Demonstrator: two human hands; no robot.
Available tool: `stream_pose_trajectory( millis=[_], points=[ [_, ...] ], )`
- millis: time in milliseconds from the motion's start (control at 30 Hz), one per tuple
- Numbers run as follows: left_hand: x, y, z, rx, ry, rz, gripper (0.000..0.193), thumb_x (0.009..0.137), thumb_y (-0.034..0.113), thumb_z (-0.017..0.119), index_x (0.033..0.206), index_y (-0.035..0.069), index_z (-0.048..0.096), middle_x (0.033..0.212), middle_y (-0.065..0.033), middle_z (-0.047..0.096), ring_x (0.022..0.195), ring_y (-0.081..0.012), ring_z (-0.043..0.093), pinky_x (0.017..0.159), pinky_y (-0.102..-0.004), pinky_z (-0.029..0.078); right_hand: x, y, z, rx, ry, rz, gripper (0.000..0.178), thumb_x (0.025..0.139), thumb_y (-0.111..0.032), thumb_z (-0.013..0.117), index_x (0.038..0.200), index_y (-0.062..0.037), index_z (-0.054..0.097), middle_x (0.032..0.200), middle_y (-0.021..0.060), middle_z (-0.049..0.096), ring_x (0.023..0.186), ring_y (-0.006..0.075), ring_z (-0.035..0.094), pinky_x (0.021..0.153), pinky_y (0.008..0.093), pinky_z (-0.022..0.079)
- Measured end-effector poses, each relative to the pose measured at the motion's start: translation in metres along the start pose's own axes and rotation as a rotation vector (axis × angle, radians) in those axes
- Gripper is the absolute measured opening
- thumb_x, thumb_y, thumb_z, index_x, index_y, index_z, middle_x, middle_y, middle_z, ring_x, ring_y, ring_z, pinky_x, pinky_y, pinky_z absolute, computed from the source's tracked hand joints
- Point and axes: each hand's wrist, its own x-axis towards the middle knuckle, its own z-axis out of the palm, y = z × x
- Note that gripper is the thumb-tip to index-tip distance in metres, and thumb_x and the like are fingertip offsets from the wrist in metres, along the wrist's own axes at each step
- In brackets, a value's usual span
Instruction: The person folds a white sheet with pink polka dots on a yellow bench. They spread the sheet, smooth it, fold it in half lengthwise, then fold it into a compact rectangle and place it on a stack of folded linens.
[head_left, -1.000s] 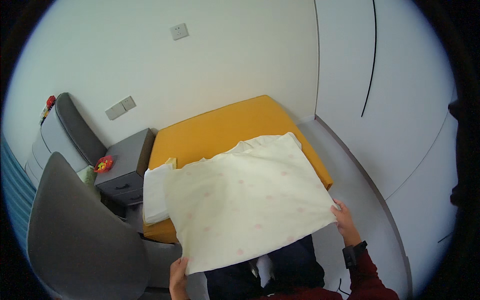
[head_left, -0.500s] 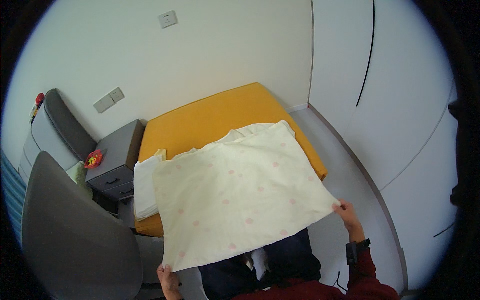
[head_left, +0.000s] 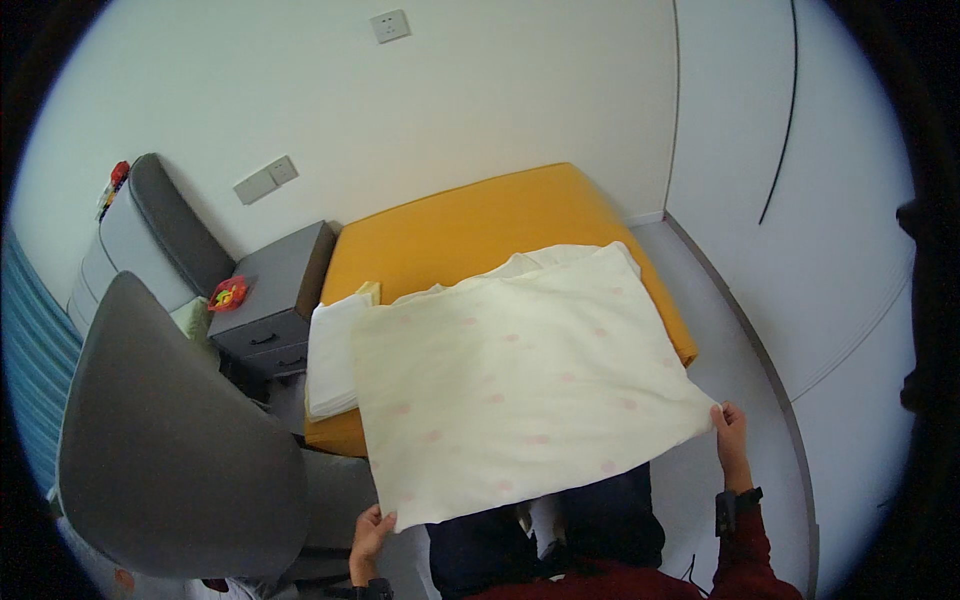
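Observation:
A cream blanket with pale pink dots (head_left: 510, 380) is spread out, its far part lying on a yellow padded bench or bed (head_left: 470, 220). Its near edge hangs between my hands in front of my legs. My left hand (head_left: 371, 535) is closed on the near left corner, thumb and fingers pinching the cloth. At the near right corner my right hand (head_left: 731, 430) grips the blanket the same way. A folded white cloth (head_left: 331, 355) lies on the yellow surface beside the blanket's left edge, partly covered by it.
A grey chair (head_left: 180, 430) stands close on the left. Behind it are a grey two-drawer nightstand (head_left: 272, 290) and a red basket of small colourful items (head_left: 228, 294). White wardrobe doors (head_left: 800, 250) run along the right, with grey floor (head_left: 735, 350) before them.
The whole view has shifted, so the scene sits further right. Both hands still hold the near corners, and the near edge of the blanket looks slightly raised at the left.

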Motion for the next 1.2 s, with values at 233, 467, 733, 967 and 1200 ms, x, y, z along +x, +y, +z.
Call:
stream_pose_trajectory(
  millis=[233, 467, 733, 967, 1200],
  points=[
    [-0.016, -0.014, 0.008, 0.118, -0.122, 0.002, 0.023, 0.081, 0.005, 0.068, 0.102, -0.003, 0.065, 0.095, -0.0049, 0.067, 0.087, -0.0128, 0.059, 0.079, -0.0293, 0.046, -0.011, -0.003, -0.004, -0.305, -0.524, 0.134, 0.024, 0.084, -0.021, 0.066, 0.095, 0.0002, 0.068, 0.087, 0.0033, 0.066, 0.081, 0.0116, 0.058, 0.078, 0.0297, 0.046],
    [0.002, -0.006, 0.015, -0.215, 0.243, 0.505, 0.024, 0.095, 0.016, 0.05, 0.109, -0.002, 0.059, 0.094, -0.0027, 0.063, 0.083, -0.0101, 0.055, 0.073, -0.0273, 0.044, -0.002, -0.005, -0.003, -0.052, -0.083, -0.065, 0.024, 0.09, -0.023, 0.059, 0.086, 0.0003, 0.062, 0.077, 0.0001, 0.059, 0.074, 0.0097, 0.052, 0.068, 0.0285, 0.044],
    [0.047, 0.173, 0.006, 0.15, 0.388, 0.651, 0.02, 0.096, 0.016, 0.046, 0.093, -0.001, 0.056, 0.083, -0.0023, 0.056, 0.073, -0.0109, 0.05, 0.065, -0.027, 0.042, 0.097, -0.101, 0.021, -0.313, 0.093, -0.4, 0.021, 0.094, -0.023, 0.053, 0.086, -0.0045, 0.06, 0.07, 0.002, 0.057, 0.063, 0.0105, 0.051, 0.057, 0.0282, 0.043],
    [0.06, 0.423, -0.003, 0.082, 0.421, 1.148, 0.03, 0.095, 0.029, 0.052, 0.091, 0.001, 0.061, 0.077, 0.0005, 0.055, 0.067, -0.0079, 0.047, 0.061, -0.0256, 0.04, 0.201, -0.319, 0.04, -0.067, 0.152, -0.626, 0.035, 0.094, -0.035, 0.053, 0.094, -0.0008, 0.061, 0.078, 0.0048, 0.064, 0.074, 0.0092, 0.056, 0.068, 0.0247, 0.045],
    [0.046, 0.528, -0.017, 0.101, 0.432, 0.928, 0.03, 0.084, 0.029, 0.069, 0.08, 0.0, 0.064, 0.069, -0.0026, 0.061, 0.055, -0.0099, 0.053, 0.05, -0.0255, 0.041, 0.216, -0.416, 0.026, -0.098, 0.092, -0.471, 0.042, 0.085, -0.04, 0.064, 0.082, 0.0021, 0.067, 0.078, 0.0084, 0.065, 0.067, 0.0129, 0.058, 0.061, 0.0285, 0.046]
  ],
)
